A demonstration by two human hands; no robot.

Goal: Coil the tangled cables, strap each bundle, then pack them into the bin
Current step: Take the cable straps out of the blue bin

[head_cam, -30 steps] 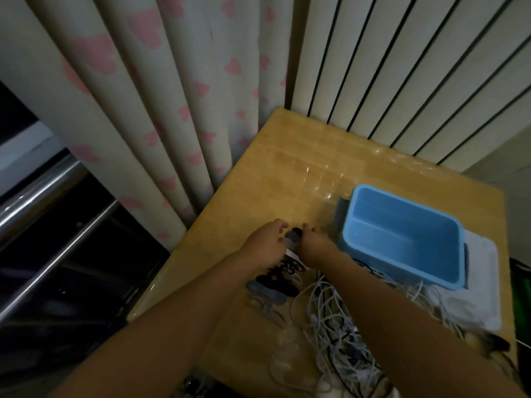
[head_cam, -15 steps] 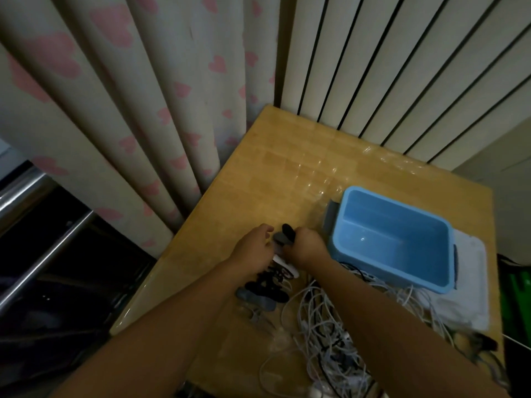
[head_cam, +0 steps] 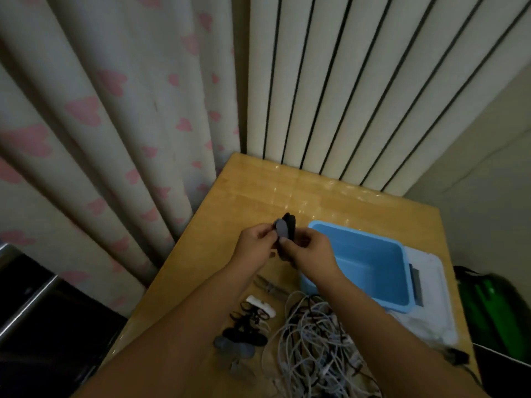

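Nearest, a tangle of white and grey cables (head_cam: 313, 343) sprawled over the wooden table (head_cam: 258, 193), with loose dark straps (head_cam: 244, 336) lying just left of it. Beyond sat the blue bin (head_cam: 370, 262), open and upright, beside a white board (head_cam: 434, 297). Farther back hung a heart-print curtain (head_cam: 115, 116) and a ribbed wall panel (head_cam: 339, 90). Both forearms reached forward above the table; the left hand (head_cam: 255, 245) and right hand (head_cam: 309, 249) together pinched a small stack of dark straps (head_cam: 284, 228), raised off the surface, left of the bin.
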